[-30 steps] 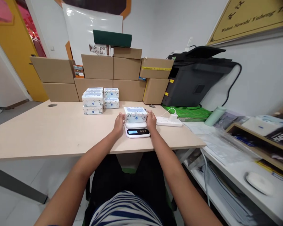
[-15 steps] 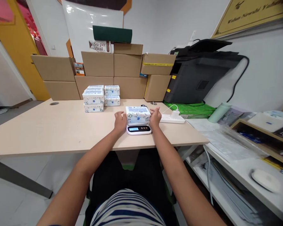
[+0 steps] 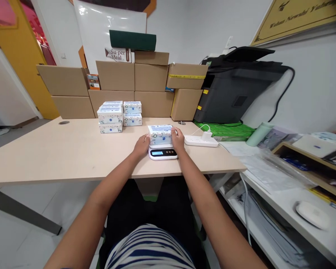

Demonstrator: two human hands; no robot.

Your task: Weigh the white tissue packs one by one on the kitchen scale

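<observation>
A white pack of tissues (image 3: 160, 136) with a floral print lies flat over a small white digital scale (image 3: 162, 154) with a lit display. My right hand (image 3: 178, 140) grips the pack's right end, its fingers covering that corner. At the opposite end, my left hand (image 3: 142, 145) presses curled fingers against the pack's left side; its fingertips are partly hidden. Whether the pack rests fully on the scale's plate or is slightly raised I cannot tell. Further back on the left stand several matching tissue packs (image 3: 110, 116), stacked in two columns.
Cardboard boxes (image 3: 154, 104) line the back of the desk (image 3: 58, 153). Right of my hands lies a white power strip (image 3: 197, 141) with a plugged-in charger. A black printer (image 3: 238, 89) stands behind it, above a green package (image 3: 226, 130). A side shelf holds a mouse (image 3: 312, 215).
My right hand has moved left and closed over the pack's right end. The left hand has shifted slightly and its fingers now sit closer against the pack.
</observation>
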